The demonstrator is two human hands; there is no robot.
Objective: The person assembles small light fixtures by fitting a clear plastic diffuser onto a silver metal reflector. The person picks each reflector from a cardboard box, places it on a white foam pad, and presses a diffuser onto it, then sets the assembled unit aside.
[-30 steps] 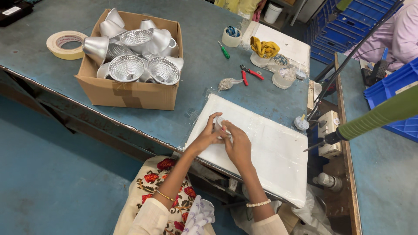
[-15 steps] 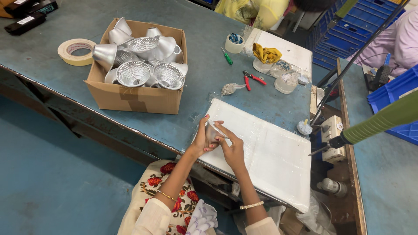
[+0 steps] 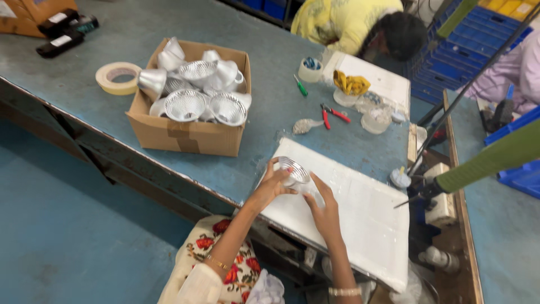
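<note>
Both my hands hold one silver ribbed reflector cup (image 3: pixel 293 170) over the near left corner of a white foam pad (image 3: pixel 360 219) on the blue-grey bench. My left hand (image 3: pixel 272 183) grips the cup's left side, its open mouth tilted up toward me. My right hand (image 3: pixel 325 205) is at the cup's lower right, fingers closed around its narrow end. A brown cardboard box (image 3: pixel 185 135) packed with several similar reflector cups (image 3: pixel 185 104) stands to the left of my hands.
A roll of beige tape (image 3: pixel 115 77) lies left of the box. Red-handled pliers (image 3: pixel 332 114), a green screwdriver (image 3: pixel 301 87), small tubs and a yellow cloth (image 3: pixel 351 83) lie farther back. A person in yellow (image 3: pixel 349 22) leans over the far side. Blue crates (image 3: pixel 472 50) are stacked at right.
The view has shifted so the box sits more to the right. The reflector cup in my hands has turned, so its ribbed open mouth now shows.
</note>
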